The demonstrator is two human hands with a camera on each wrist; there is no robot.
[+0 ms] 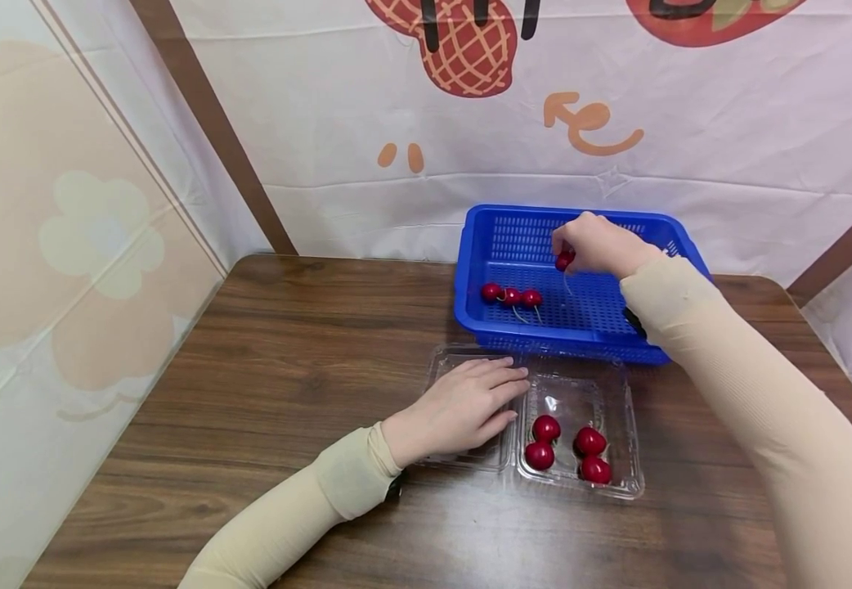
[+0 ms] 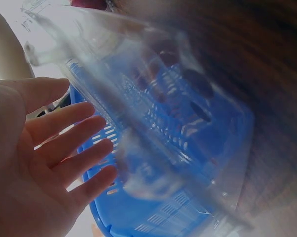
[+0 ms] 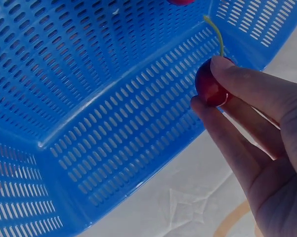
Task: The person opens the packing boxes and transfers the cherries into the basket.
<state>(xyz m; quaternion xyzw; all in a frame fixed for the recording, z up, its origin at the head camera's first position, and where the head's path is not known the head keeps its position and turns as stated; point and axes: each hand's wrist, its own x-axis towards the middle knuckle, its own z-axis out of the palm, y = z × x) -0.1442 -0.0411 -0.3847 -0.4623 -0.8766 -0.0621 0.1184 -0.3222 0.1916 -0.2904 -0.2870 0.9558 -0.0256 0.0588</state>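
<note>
While the right hand (image 1: 598, 244) pinches one cherry (image 3: 210, 86) between thumb and fingertips, above the floor of the blue basket (image 1: 566, 334), the left hand (image 1: 463, 409) is over the left half of the clear clamshell (image 1: 566, 401), fingers straight and slightly apart, holding nothing; can't tell if it touches the plastic. Edges: basket sits at the rear of the wood-grain table (image 1: 286, 352), back rim near the printed backdrop (image 1: 323, 106). Clamshell is unfolded just in front of the basket, two halves side by side; can't tell whether they touch. Right forearm crosses the basket's right front corner, so that side is tight. Roomier at the basket's middle and around the held cherry, whose stem (image 3: 218, 37) sticks out past the fingers. In the right half of the clamshell there's floor showing behind the fruit. Table runs well out to the left of the clamshell, with a narrower strip to the right. Counts: one basket, one clamshell, eight cherries: one in the right hand, three basket cherries (image 1: 511, 297) in a row at the left, four packed cherries (image 1: 546, 429) in the right half, as two pairs.
</note>
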